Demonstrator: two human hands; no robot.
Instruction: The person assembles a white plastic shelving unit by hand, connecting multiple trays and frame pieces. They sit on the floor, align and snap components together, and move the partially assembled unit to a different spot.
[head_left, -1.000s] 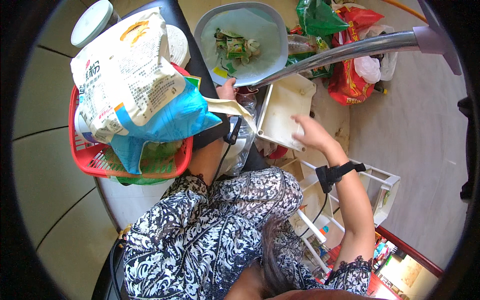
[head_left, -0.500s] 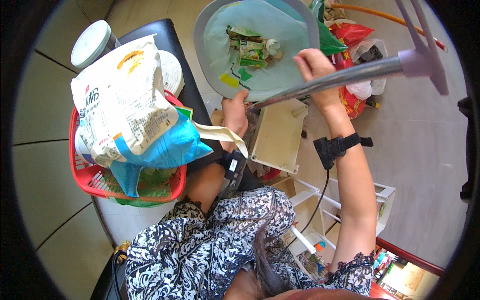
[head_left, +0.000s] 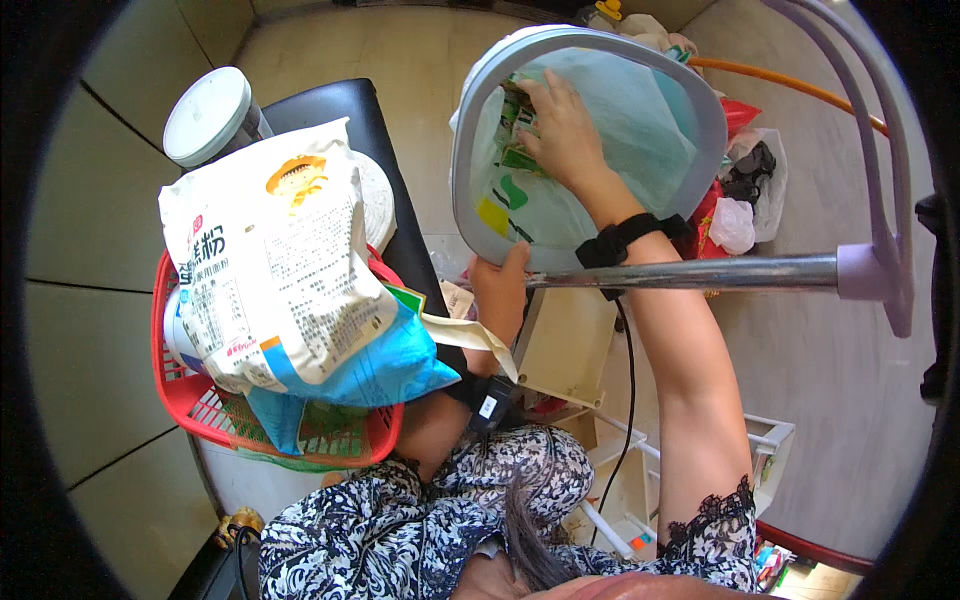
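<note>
Fingers of the right hand (head_left: pixel 562 128) reach down inside the lined bin (head_left: pixel 700 110), curled onto green scraps (head_left: pixel 518 158); the left hand (head_left: pixel 498 292) clasps its near rim, steadying it, right of the basket (head_left: pixel 205 405).

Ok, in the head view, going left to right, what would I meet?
red basket → big white and blue bag → left hand on the bin's rim → right hand inside the lined grey bin → white knotted bag on the floor.

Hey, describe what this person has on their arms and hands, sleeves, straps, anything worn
Both hands are bare. The right hand has a black wrist strap with a thin black cable running down the forearm. The left hand has a similar black band. Sleeves are dark blue-and-white patterned, lace-edged.
</note>
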